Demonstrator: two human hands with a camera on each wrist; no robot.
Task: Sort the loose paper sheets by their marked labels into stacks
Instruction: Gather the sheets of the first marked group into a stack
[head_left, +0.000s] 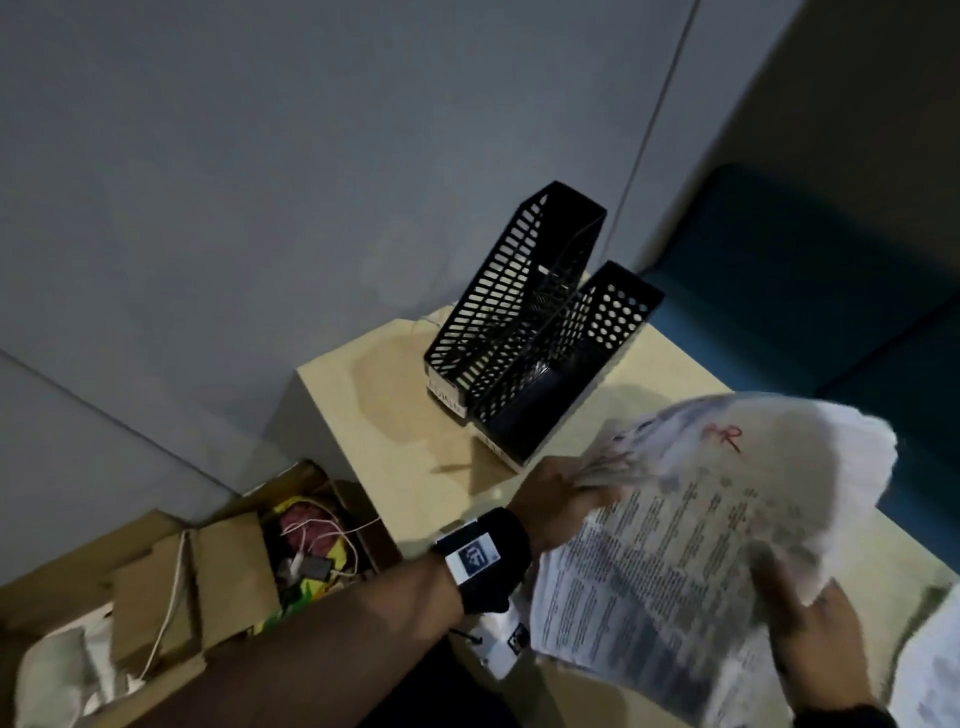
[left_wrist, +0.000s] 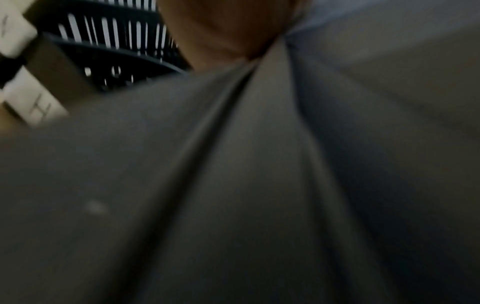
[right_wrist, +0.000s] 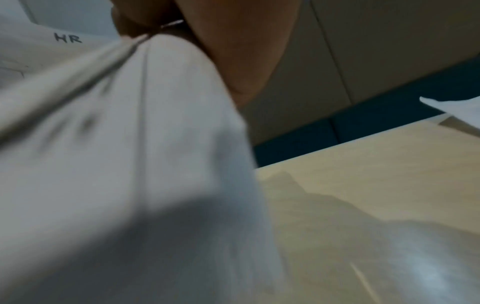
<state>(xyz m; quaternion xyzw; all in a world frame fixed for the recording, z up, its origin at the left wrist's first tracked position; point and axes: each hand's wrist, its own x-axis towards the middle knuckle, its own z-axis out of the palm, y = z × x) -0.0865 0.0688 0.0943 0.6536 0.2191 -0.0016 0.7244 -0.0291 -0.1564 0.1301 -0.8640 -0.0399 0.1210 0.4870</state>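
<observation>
Over the beige table (head_left: 395, 415) I hold a bundle of printed paper sheets (head_left: 675, 545). The top sheet bears a red "HR" mark (head_left: 727, 436). My left hand (head_left: 558, 491) grips the bundle's left edge. My right hand (head_left: 800, 613), blurred, holds the sheets at their lower right. In the right wrist view its fingers (right_wrist: 155, 18) pinch a fold of paper (right_wrist: 130, 144), beside a sheet marked "HR" (right_wrist: 68, 38). In the left wrist view dark paper (left_wrist: 233, 185) fills most of the picture below a finger (left_wrist: 221, 30). Two black mesh file holders (head_left: 524, 332) with white front labels stand at the table's far end.
An open cardboard box (head_left: 291, 535) with cables and clutter sits on the floor to the left of the table. A dark blue seat (head_left: 831, 291) lies to the right. More white paper (head_left: 935, 670) lies at the table's lower right corner. A grey wall is behind.
</observation>
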